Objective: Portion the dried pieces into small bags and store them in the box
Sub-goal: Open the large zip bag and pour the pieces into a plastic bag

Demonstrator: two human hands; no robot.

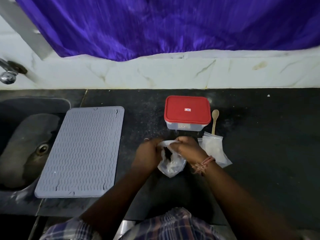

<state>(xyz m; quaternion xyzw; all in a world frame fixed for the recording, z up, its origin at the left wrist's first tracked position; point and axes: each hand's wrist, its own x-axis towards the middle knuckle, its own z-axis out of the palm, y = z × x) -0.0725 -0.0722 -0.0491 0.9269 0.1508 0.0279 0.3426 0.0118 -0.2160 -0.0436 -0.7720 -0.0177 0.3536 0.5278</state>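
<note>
On the counter, the mat lies left of the box (spoon right beside it), spare bags before the spoon.

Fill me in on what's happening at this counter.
A person is working over a black counter, both hands pinching the top of a small clear bag with dark pieces inside: left hand, right hand. Behind it sits the box, its red lid on. A wooden spoon lies right of the box, above a stack of spare bags. A grey ridged mat lies beside the sink.
</note>
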